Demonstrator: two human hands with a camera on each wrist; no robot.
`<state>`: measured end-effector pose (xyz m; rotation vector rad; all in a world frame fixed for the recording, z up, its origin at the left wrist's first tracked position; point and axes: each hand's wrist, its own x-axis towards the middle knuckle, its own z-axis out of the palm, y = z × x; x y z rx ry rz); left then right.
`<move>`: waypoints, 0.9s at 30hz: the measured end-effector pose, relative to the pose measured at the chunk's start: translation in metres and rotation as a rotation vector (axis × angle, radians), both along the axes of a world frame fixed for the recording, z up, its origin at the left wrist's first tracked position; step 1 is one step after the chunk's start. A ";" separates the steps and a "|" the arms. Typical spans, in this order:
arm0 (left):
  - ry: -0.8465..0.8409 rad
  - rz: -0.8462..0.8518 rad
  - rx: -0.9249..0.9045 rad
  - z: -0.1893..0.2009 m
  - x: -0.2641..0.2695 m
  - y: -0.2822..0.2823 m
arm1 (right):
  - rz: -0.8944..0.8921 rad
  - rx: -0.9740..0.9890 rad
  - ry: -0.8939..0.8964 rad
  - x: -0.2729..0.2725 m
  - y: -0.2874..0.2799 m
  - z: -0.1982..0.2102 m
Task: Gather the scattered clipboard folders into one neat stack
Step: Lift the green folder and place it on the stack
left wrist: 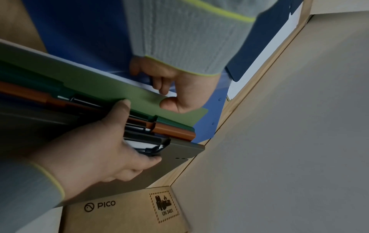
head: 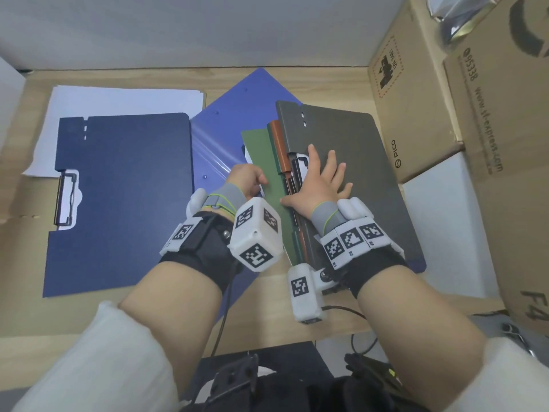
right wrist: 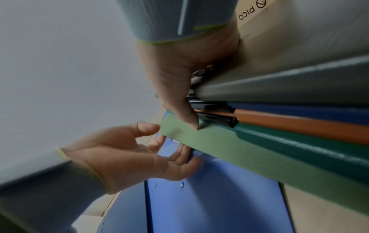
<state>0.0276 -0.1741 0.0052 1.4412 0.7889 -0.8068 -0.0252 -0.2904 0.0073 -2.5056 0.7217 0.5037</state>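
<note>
A stack of clipboard folders lies at the table's right: a grey folder (head: 356,162) on top, with orange (head: 280,147), teal and green (head: 261,156) ones fanned out at its left edge. My right hand (head: 323,179) lies flat on the grey folder with fingers spread, its thumb against the stack's side (right wrist: 191,121). My left hand (head: 248,179) pinches the green folder's (left wrist: 99,85) edge, thumb on top, fingers curled beneath. Under the stack a light blue folder (head: 225,126) sits skewed. A dark navy folder (head: 118,197) lies apart on the left.
White paper sheets (head: 124,99) lie under the navy folder. Cardboard boxes (head: 416,108) (head: 499,144) stand close against the stack's right side, with a white box (head: 445,227) below them. A wall runs along the back. Bare wooden tabletop (head: 89,316) shows in front.
</note>
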 end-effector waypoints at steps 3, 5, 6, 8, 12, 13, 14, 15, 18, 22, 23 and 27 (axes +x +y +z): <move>-0.032 -0.044 -0.001 0.010 -0.004 -0.004 | -0.001 -0.010 -0.008 -0.001 0.001 0.000; -0.059 -0.039 0.026 0.018 -0.007 -0.007 | -0.006 -0.014 -0.014 -0.001 0.000 0.001; -0.079 -0.059 0.035 0.021 -0.008 -0.009 | -0.008 -0.012 -0.016 -0.001 -0.001 0.001; -0.100 -0.048 0.048 0.017 -0.006 -0.008 | -0.012 -0.007 -0.022 -0.001 -0.003 0.001; -0.082 0.038 -0.019 0.014 -0.008 -0.003 | -0.002 -0.007 -0.029 -0.005 -0.003 -0.004; -0.086 0.055 -0.050 0.012 -0.009 -0.001 | 0.001 -0.011 -0.028 -0.007 -0.002 -0.005; -0.103 0.053 -0.060 0.009 -0.010 -0.001 | 0.002 -0.017 -0.028 -0.008 -0.002 -0.006; -0.114 0.064 -0.067 0.006 -0.012 -0.001 | 0.000 -0.023 -0.028 -0.009 -0.002 -0.007; -0.110 0.118 -0.105 -0.003 -0.019 0.002 | -0.005 -0.040 -0.024 -0.009 -0.001 -0.006; -0.143 0.067 -0.131 -0.002 -0.019 -0.005 | -0.020 -0.043 -0.033 -0.008 -0.002 -0.001; -0.152 0.065 -0.131 -0.001 -0.019 -0.005 | -0.031 -0.037 -0.041 -0.008 -0.004 0.001; -0.176 0.089 -0.095 0.000 -0.012 0.010 | -0.083 0.011 -0.060 -0.001 -0.009 0.004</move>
